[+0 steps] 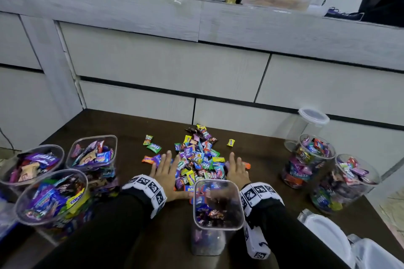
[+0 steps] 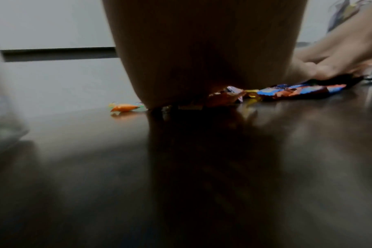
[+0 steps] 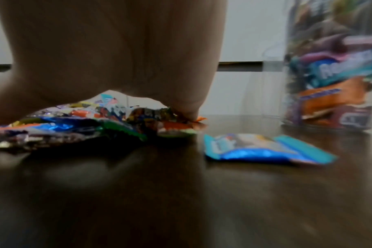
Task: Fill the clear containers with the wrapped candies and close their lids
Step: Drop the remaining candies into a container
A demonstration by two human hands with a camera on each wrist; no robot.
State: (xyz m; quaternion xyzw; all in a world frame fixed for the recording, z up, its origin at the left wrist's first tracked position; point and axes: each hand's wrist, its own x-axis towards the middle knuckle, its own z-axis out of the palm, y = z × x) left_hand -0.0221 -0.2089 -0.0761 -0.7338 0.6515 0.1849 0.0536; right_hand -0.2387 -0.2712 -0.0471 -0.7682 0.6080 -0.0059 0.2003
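A heap of wrapped candies lies mid-table. My left hand rests flat against its left side with the fingers straight. My right hand does the same on the right side. Neither holds anything. Just in front of the heap, between my wrists, stands a square clear container, lidless and partly filled. The left wrist view has my palm over candies, and an orange candy lies apart. In the right wrist view my palm meets the heap, with a loose blue candy beside it.
Three full lidless containers stand at the left. Two full jars stand at the right, and behind them is an empty lidded jar. White lids lie at the front right corner. A white cabinet stands behind the dark table.
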